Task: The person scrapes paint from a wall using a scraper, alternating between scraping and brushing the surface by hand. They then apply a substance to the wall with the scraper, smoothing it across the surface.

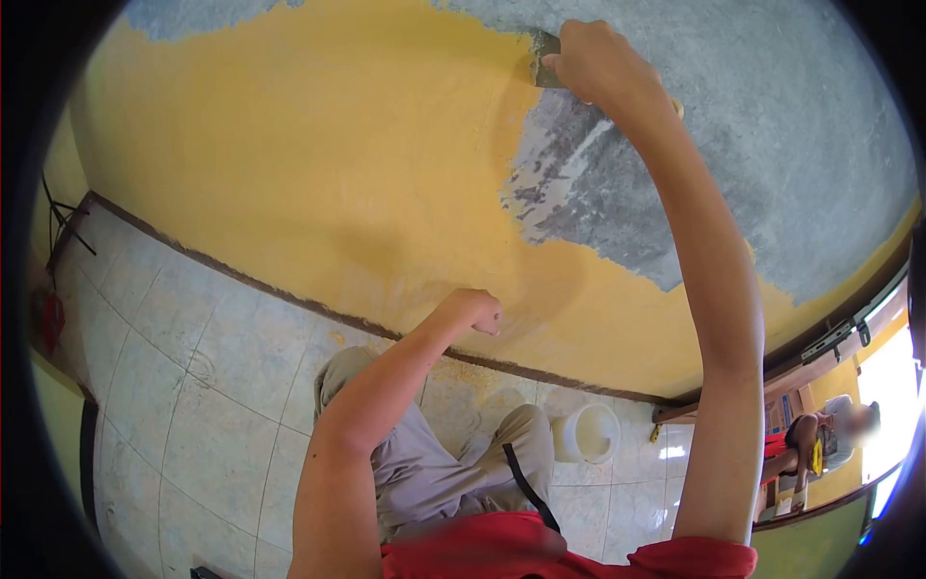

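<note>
My right hand is raised high against the wall and grips a metal scraper, whose blade lies flat where yellow paint meets bare grey plaster. Scrape marks streak the grey patch just below the blade. My left hand is curled into a loose fist and rests against the lower yellow part of the wall, holding nothing. My knees in grey trousers are bent below, close to the wall.
A white bucket stands on the tiled floor by the wall's dark base strip, with yellow paint dust around it. At the right, a doorway shows another person sitting outside. Dark cables and a red object lie at the far left.
</note>
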Available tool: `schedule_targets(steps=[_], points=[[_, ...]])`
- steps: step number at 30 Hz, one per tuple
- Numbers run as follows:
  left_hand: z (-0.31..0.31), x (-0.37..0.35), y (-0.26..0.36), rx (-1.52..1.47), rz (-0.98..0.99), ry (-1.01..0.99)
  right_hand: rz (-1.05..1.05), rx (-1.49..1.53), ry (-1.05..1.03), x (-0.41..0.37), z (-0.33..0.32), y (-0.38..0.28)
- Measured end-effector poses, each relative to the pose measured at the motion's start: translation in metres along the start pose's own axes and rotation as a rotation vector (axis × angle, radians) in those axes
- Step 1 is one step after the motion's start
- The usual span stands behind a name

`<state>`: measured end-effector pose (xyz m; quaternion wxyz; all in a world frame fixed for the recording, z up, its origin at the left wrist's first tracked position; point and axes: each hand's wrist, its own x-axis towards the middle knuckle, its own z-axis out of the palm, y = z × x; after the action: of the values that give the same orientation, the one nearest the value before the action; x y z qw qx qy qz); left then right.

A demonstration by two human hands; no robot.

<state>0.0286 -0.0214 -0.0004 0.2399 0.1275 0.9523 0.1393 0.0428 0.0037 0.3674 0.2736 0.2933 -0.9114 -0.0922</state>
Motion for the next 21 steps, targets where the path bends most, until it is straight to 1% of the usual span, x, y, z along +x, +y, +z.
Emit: schedule_targets(steps=[3, 5, 6, 8, 12, 14, 15, 17, 19, 21], points=[[-0.003, -0.010, 0.001, -0.036, 0.021, 0.029, 0.033, 0.011, 0.044, -0.001, 0.006, 0.003], [-0.001, -0.011, 0.002, -0.036, 0.033, 0.024, -0.024, 0.086, 0.165, 0.001, 0.021, 0.011], [-0.002, -0.010, 0.002, -0.040, 0.039, 0.030, -0.024, 0.084, 0.166, 0.002, 0.020, 0.011], [-0.005, -0.007, 0.001, -0.037, 0.030, 0.026, 0.028, 0.090, 0.084, 0.000, 0.016, 0.008], [-0.004, 0.001, 0.004, 0.008, 0.030, -0.028, 0.039, 0.122, 0.060, -0.003, 0.023, 0.010], [-0.003, 0.004, 0.006, -0.005, 0.027, -0.029, 0.087, 0.183, 0.087, 0.000, 0.031, 0.010], [-0.003, 0.005, 0.005, -0.011, 0.016, -0.034, 0.079, 0.178, 0.084, 0.001, 0.032, 0.007], [-0.004, 0.008, 0.005, -0.018, 0.038, -0.037, 0.178, 0.205, 0.111, -0.003, 0.037, 0.004], [-0.002, 0.011, 0.007, -0.016, 0.065, -0.053, 0.192, 0.224, 0.116, -0.008, 0.035, 0.001], [-0.003, 0.012, 0.005, -0.024, 0.062, -0.023, 0.194, 0.249, 0.129, -0.009, 0.037, -0.001]])
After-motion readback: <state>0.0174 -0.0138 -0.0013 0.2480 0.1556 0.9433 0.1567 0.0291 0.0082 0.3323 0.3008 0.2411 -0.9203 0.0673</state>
